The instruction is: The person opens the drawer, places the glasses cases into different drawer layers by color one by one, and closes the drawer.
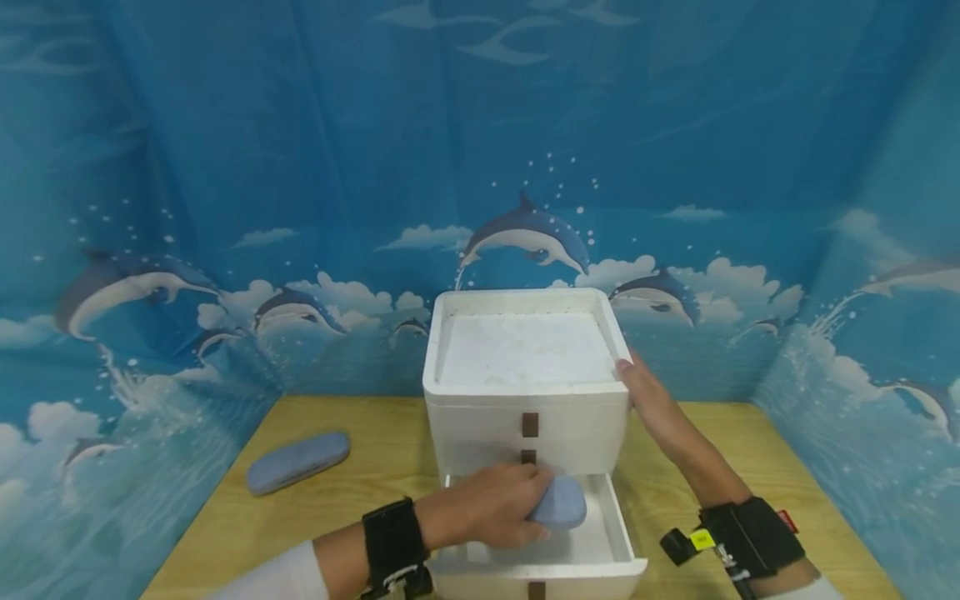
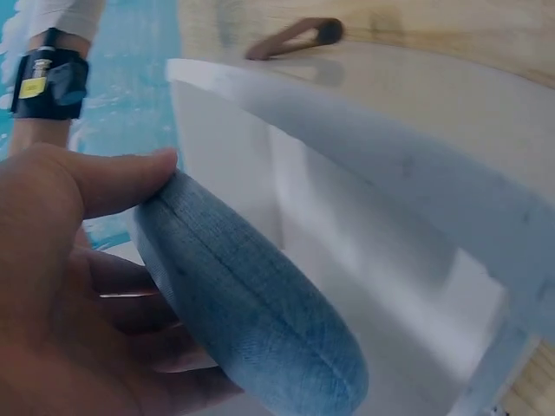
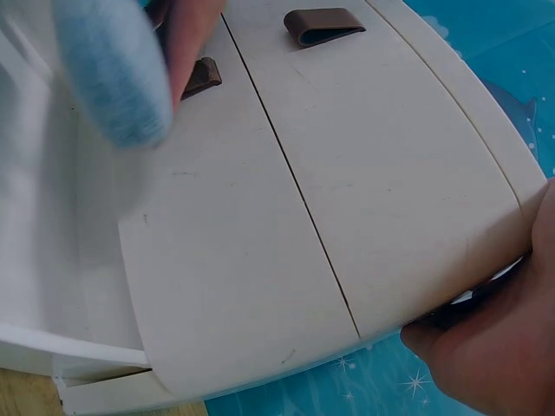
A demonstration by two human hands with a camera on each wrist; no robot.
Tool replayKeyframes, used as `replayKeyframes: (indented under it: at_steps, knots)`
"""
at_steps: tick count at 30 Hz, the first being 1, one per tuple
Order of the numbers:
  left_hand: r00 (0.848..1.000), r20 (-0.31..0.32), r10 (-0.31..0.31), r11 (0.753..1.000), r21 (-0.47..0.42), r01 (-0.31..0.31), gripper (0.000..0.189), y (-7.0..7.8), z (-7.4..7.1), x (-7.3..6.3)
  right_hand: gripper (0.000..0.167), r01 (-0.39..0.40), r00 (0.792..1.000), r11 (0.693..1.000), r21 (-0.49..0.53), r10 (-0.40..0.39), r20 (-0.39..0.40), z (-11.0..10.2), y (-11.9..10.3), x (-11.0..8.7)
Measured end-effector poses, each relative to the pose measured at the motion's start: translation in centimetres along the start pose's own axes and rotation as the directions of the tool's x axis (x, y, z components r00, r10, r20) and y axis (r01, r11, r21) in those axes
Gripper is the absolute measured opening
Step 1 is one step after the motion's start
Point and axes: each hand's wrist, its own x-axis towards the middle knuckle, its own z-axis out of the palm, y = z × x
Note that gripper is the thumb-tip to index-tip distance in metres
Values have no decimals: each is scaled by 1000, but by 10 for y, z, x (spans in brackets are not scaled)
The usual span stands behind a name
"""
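Observation:
My left hand (image 1: pixel 491 502) pinches a blue fabric glasses case (image 1: pixel 561 503) between thumb and fingers. It holds the case above the pulled-out bottom drawer (image 1: pixel 624 533) of a white drawer cabinet (image 1: pixel 480 425). In the left wrist view the case (image 2: pixel 251 295) is tilted, with the white drawer wall (image 2: pixel 364 139) beyond it. My right hand (image 1: pixel 651 404) grips the cabinet's right side near the top, its thumb on the rim. The right wrist view shows this hand (image 3: pixel 494 338) at the cabinet's edge, some fingers hidden. A second blue glasses case (image 1: pixel 298 462) lies on the table's left.
The two upper drawers are closed, each with a brown pull tab (image 1: pixel 530 425). A shallow recessed tray (image 1: pixel 525 350) forms the cabinet top. Under it is a wooden table (image 1: pixel 360 454), backed by a blue dolphin-print curtain (image 1: pixel 375 167) on three sides.

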Motion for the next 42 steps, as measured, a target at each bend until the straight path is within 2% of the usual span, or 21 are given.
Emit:
replayKeyframes:
  at_steps: [5, 8, 14, 19, 21, 23, 26, 28, 32, 35, 38, 42]
  knots:
    - [998, 27, 63, 998, 17, -63, 64, -5, 8, 8, 69, 12, 1000, 1000, 2, -12, 6, 1, 1, 1]
    - [996, 17, 90, 995, 39, -91, 63, -5, 11, 13, 69, 13, 1000, 1000, 14, -13, 7, 1, 2, 1]
    - [984, 1, 179, 970, 166, -177, 58, -5, 17, 19, 69, -2, 1000, 1000, 21, 2, 1, 1, 1, 1]
    - [983, 43, 180, 958, 218, -185, 54, -5, 27, 26, 69, -16, 1000, 1000, 15, 16, 0, 0, 1, 0]
    - [980, 49, 195, 944, 261, -201, 49, -4, 32, 28, 69, -16, 1000, 1000, 11, 16, -1, 1, 1, 0]
    - [974, 51, 219, 920, 323, -223, 45, -3, 34, 30, 68, -13, 1000, 1000, 9, 13, -1, 1, 1, 0]
    - [972, 67, 224, 893, 385, -232, 44, -2, 35, 33, 67, -2, 1000, 1000, 11, 2, -2, 1, 1, 0]
    - [974, 88, 208, 886, 406, -225, 45, -2, 33, 36, 67, 3, 1000, 1000, 11, -3, -4, 1, 1, 0]
    - [981, 122, 150, 902, 390, -187, 45, 1, 33, 41, 68, -2, 1000, 1000, 12, 2, -8, 1, 1, 0]
    - [985, 129, 114, 901, 405, -157, 45, 3, 37, 44, 68, -6, 1000, 1000, 13, 6, -8, 1, 1, 0]
    - [986, 123, 108, 870, 469, -154, 42, 4, 41, 46, 68, -7, 1000, 1000, 15, 7, -7, 1, 1, 1]
    - [986, 109, 130, 826, 538, -168, 35, 4, 47, 47, 68, -11, 1000, 1000, 4, 11, -10, 2, 1, 2]
